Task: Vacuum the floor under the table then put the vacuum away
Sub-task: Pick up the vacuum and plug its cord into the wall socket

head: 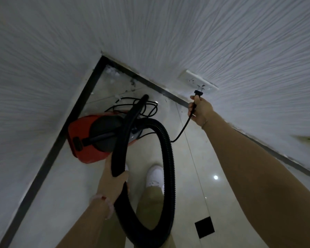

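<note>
A red and black canister vacuum (82, 138) sits on the floor in the corner of two white walls. Its black ribbed hose (166, 149) loops from the body down towards me and back up. My left hand (113, 178) is shut on the hose's black handle tube (131, 122). My right hand (200, 110) grips the black power plug (198, 93), whose prongs are at or just outside the white wall socket (198, 81). The cord (183, 129) runs from the plug back to the vacuum, with spare cord coiled (147, 106) behind it.
Glossy beige floor tiles (195, 176) with small black inset squares (204, 227) lie below. Black skirting (48, 163) runs along both textured white walls. White dust or debris (113, 72) lies in the corner. My white shoe (155, 176) stands beside the hose.
</note>
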{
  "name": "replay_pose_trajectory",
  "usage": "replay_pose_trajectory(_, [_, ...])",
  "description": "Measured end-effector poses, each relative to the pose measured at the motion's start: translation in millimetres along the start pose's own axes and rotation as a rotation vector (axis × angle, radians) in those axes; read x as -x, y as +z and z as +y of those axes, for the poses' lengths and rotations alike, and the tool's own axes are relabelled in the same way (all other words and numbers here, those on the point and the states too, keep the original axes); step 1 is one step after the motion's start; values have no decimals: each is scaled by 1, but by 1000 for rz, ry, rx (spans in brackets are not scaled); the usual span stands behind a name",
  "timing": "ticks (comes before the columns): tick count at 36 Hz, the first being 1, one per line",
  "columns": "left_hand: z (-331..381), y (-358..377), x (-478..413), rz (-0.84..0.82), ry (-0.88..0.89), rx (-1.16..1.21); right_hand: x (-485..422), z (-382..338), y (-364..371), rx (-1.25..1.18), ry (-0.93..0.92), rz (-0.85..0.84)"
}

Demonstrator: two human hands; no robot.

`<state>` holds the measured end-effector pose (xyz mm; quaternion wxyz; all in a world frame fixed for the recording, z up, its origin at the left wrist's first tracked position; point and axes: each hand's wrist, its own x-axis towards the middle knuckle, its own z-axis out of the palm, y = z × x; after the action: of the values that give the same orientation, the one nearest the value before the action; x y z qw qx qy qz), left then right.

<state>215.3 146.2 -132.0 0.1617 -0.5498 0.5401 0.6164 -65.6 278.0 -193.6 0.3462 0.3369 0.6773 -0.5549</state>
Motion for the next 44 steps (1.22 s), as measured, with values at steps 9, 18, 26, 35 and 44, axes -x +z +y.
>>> replay_pose_trajectory(9, [19, 0, -21, 1, -45, 50, -6, 7, 2, -88, -29, -21])
replay_pose_trajectory(18, [68, -12, -51, 43, -53, 211, -13, 10, 15, -422, 4, 9])
replay_pose_trajectory(26, [90, -24, -64, 49, -79, 297, -21, 7, 19, -460, 7, 77])
replay_pose_trajectory(35, [88, -41, -63, 61, -99, 322, -26, 10, 21, -497, -65, 132])
replay_pose_trajectory(44, [86, -34, -56, 49, -105, 295, -24, 3, 16, -534, -20, 80])
